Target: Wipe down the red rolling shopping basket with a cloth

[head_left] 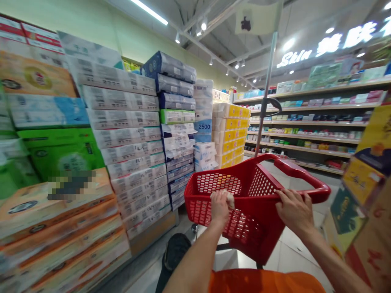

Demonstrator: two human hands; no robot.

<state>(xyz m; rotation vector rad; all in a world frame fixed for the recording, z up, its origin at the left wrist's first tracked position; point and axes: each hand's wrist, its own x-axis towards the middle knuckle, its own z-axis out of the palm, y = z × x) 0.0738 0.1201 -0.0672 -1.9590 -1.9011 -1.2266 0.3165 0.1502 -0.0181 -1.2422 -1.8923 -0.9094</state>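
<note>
A red plastic shopping cart with a perforated basket stands in front of me, seen at an angle. My left hand is closed over the near rim of the basket. A pale, crumpled cloth or tissue shows beside its fingers. Further right, my right hand grips the same rim, close to the cart's curved handle. The fingertips of both hands are partly hidden behind the rim. From the cart's far side rises a metal pole carrying a pale flag.
High stacks of packaged tissue paper line the left side, with orange packs lower down nearby. Colourful boxes stand close on the right. Shelves of small goods fill the back. White floor tiles show around the cart.
</note>
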